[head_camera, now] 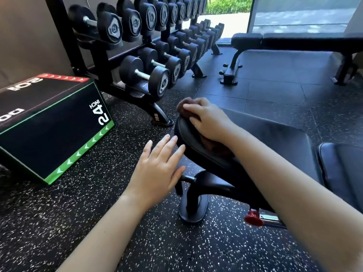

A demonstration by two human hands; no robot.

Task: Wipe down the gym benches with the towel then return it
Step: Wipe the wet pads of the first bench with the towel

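wiping step for sure, and the towel isn't going back anytime soon. closest in, the left hand (157, 169) is spread flat with straight fingers and holds nothing. it hovers just beside the rounded end of the near bench (275, 138); can't tell if the fingertips actually touch the pad. up on that same end, the right hand (208, 118) has its fingers curled over the bunched brown towel (183, 105) and presses it onto the pad right at the edge. my guess is the next move is dragging the towel back along the near bench with steady pressure. past the near bench's end there's a dumbbell rack (149, 55), and well beyond it a second bench (304, 41), presumably still to do.
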